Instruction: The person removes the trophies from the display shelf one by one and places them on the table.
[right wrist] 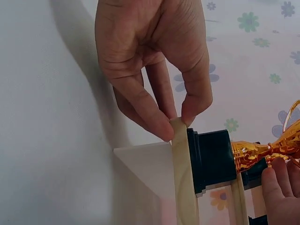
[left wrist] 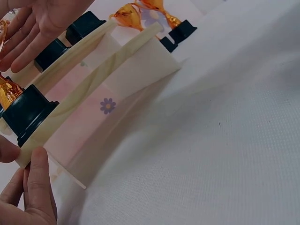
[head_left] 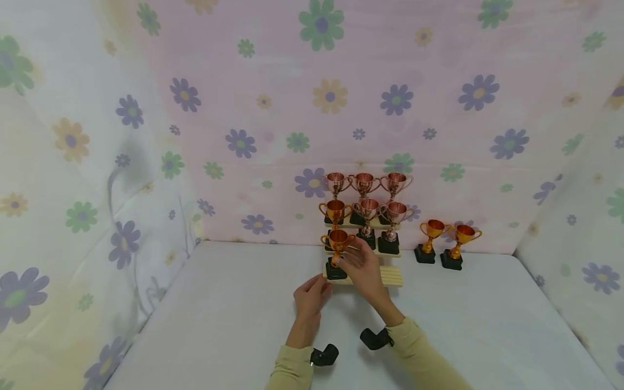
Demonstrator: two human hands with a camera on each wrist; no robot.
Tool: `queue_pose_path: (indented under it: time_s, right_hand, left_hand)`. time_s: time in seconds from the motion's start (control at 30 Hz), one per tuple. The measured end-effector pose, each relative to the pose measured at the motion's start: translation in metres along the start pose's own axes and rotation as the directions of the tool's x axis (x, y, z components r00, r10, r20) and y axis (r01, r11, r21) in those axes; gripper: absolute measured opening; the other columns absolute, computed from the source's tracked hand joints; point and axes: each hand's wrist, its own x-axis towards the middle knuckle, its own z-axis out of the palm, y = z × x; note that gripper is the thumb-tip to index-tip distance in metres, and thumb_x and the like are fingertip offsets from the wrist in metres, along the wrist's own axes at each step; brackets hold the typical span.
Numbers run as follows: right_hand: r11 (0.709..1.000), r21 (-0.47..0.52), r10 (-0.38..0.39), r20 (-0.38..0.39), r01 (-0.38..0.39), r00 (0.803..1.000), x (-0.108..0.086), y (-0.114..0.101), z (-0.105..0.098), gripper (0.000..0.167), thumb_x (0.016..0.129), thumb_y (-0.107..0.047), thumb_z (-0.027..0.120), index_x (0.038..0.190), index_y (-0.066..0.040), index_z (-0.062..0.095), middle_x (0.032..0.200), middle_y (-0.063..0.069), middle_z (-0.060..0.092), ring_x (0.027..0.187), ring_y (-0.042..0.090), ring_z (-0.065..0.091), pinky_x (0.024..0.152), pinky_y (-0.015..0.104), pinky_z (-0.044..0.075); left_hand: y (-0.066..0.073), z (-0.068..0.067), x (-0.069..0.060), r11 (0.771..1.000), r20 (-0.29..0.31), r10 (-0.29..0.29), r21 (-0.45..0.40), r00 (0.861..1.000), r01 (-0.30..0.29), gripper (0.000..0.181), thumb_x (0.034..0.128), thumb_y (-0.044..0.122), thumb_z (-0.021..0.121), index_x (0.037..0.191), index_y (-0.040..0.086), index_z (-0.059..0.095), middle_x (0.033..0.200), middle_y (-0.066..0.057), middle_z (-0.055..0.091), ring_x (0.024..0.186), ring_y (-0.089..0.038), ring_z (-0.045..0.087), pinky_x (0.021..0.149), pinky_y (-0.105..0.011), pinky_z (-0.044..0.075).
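Note:
A gold trophy with a black base stands at the left end of the lowest step of a pale wooden rack. My left hand pinches that step's left end between thumb and fingers, close to the trophy base. Beside the cup is my right hand, fingers extended and loosely spread; the left wrist view shows its palm with no grip on the stem. Whether its fingertips touch the cup, I cannot tell.
The middle step holds a gold trophy at left and two rose-coloured trophies. Three more rose-coloured ones stand on the top step. Two gold trophies stand on the white table to the right, before a flowered cloth.

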Motion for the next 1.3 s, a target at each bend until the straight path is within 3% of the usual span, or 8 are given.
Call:
queue_pose_path:
  time_s: [0.2,0.5,0.67,0.83,1.0,1.3]
  right_hand:
    - [0.999,0.048,0.004,-0.028,-0.003,1.0,0.001,0.0,0.003,0.055,0.087,0.004,0.076,0.135,0.004,0.05,0.132,0.023,0.06,0.121,0.037,0.062,0.102,0.038,0.055]
    - [1.0,-0.001,0.0,-0.052,0.0,0.999,0.007,0.0,0.003,0.057,0.085,-0.007,0.082,0.135,-0.008,0.056,0.126,0.014,0.064,0.112,0.03,0.067,0.095,0.033,0.059]
    - [1.0,-0.014,-0.023,-0.034,0.023,0.999,0.011,-0.001,0.005,0.054,0.085,-0.005,0.082,0.134,-0.006,0.058,0.126,0.017,0.063,0.112,0.032,0.066,0.094,0.034,0.06]
    - [1.0,0.007,-0.006,-0.043,0.007,0.999,0.011,0.0,0.003,0.051,0.086,-0.004,0.08,0.132,-0.003,0.059,0.128,0.017,0.063,0.111,0.027,0.064,0.093,0.025,0.059]
    - [0.999,0.0,0.038,-0.092,-0.038,0.995,0.002,-0.003,-0.007,0.049,0.087,-0.005,0.08,0.131,-0.005,0.06,0.128,0.014,0.064,0.112,0.022,0.064,0.093,0.02,0.057]
    - [0.999,0.012,-0.035,-0.073,0.036,0.997,-0.012,-0.016,-0.037,0.048,0.089,0.006,0.074,0.133,0.003,0.057,0.13,0.022,0.062,0.107,0.008,0.066,0.093,0.02,0.057]
  left_hand:
    - [-0.001,0.0,0.002,1.0,-0.005,-0.011,0.005,1.0,0.011,0.035,0.0968,0.013,0.069,0.125,-0.008,0.066,0.11,-0.016,0.069,0.087,-0.014,0.07,0.083,-0.027,0.063]
    - [-0.002,0.002,0.0,1.0,-0.01,-0.003,-0.007,1.0,0.003,0.036,0.0963,0.012,0.07,0.125,-0.009,0.065,0.113,-0.018,0.069,0.088,-0.014,0.07,0.083,-0.027,0.063]
    - [-0.003,0.001,0.0,1.0,-0.01,0.007,-0.004,1.0,-0.007,0.036,0.0968,0.013,0.069,0.124,-0.009,0.065,0.112,-0.018,0.069,0.087,-0.015,0.07,0.082,-0.028,0.063]
    - [-0.005,0.0,0.002,1.0,-0.006,0.002,0.005,1.0,-0.002,0.035,0.0972,0.014,0.069,0.123,-0.008,0.066,0.113,-0.018,0.069,0.089,-0.015,0.07,0.084,-0.028,0.062]
    - [-0.006,0.001,0.001,1.0,-0.001,-0.001,-0.012,1.0,0.001,0.035,0.0972,0.012,0.068,0.124,-0.009,0.065,0.113,-0.018,0.068,0.091,-0.015,0.069,0.086,-0.028,0.062]
    - [-0.004,0.001,0.003,1.0,-0.023,0.021,0.0,1.0,-0.021,0.034,0.0959,0.011,0.068,0.124,-0.009,0.065,0.106,-0.015,0.07,0.089,-0.015,0.069,0.083,-0.028,0.062]
